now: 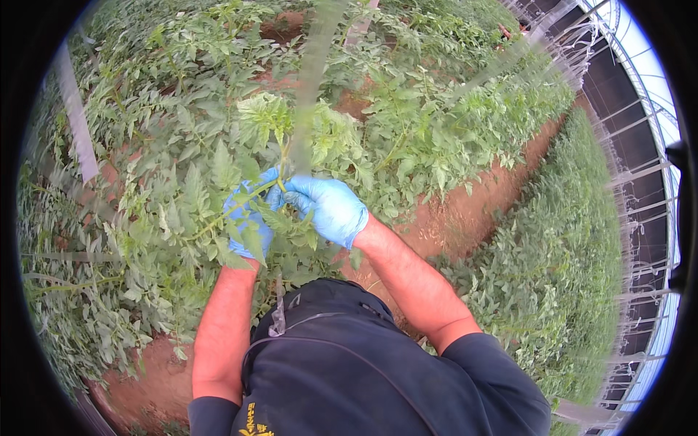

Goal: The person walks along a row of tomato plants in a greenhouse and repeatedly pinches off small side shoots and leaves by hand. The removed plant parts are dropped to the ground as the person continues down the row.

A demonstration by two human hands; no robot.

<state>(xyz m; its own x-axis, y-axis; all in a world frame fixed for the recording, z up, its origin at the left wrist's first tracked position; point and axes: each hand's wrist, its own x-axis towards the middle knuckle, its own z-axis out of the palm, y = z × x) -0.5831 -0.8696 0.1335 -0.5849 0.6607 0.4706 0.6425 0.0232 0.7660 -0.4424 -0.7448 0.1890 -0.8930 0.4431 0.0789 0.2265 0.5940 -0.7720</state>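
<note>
Both my hands wear blue disposable gloves and meet at the upper stem (284, 155) of a tomato plant. My left hand (248, 218) is curled behind the stem and a side branch (223, 217), partly hidden by leaves. From the right, my right hand (330, 207) pinches at the fork of the stem, its fingertips close to those of the left. A pale translucent strip (316, 71) hangs down in front of the plant and reaches the top of my right hand. Whether the fingers also hold the strip cannot be seen.
Dense tomato foliage (180, 120) surrounds my hands. A bare soil path (463, 218) runs along the right, with another plant row (561, 245) beyond it. Another hanging strip (77, 114) is at the left. The greenhouse frame (638, 128) curves along the right rim.
</note>
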